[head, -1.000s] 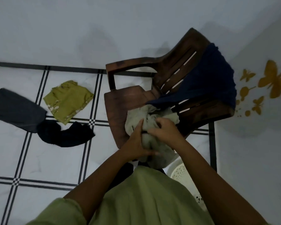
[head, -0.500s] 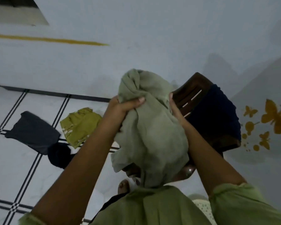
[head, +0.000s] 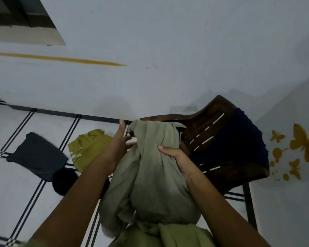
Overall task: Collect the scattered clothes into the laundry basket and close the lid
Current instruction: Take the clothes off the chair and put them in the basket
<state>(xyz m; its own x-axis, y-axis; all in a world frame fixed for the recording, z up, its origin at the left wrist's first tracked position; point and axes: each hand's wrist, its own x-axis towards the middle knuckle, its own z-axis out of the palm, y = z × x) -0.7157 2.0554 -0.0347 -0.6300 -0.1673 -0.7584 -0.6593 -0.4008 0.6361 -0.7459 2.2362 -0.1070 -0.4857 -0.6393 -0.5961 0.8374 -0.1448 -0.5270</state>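
Note:
A pale grey-green garment (head: 150, 177) hangs bunched in the air in front of me. My right hand (head: 177, 157) is shut on its upper right side. My left hand (head: 119, 143) is open beside the cloth's upper left edge, fingers straight and touching it lightly. On the floor to the left lie an olive-yellow garment (head: 87, 148), a dark grey garment (head: 37, 155) and a black garment (head: 64, 180). A navy cloth (head: 243, 145) drapes over the chair back. The laundry basket is hidden from view.
A dark brown plastic chair (head: 209, 125) stands against the white wall at the right, with its legs reaching the tiled floor (head: 16, 202). Yellow butterfly stickers (head: 303, 143) mark the right wall. My green sleeves and top fill the bottom edge.
The grey-green garment has come off the chair seat, risen high, then dropped a little. My left hand has let go of its top and opened beside it. The view has tilted upward.

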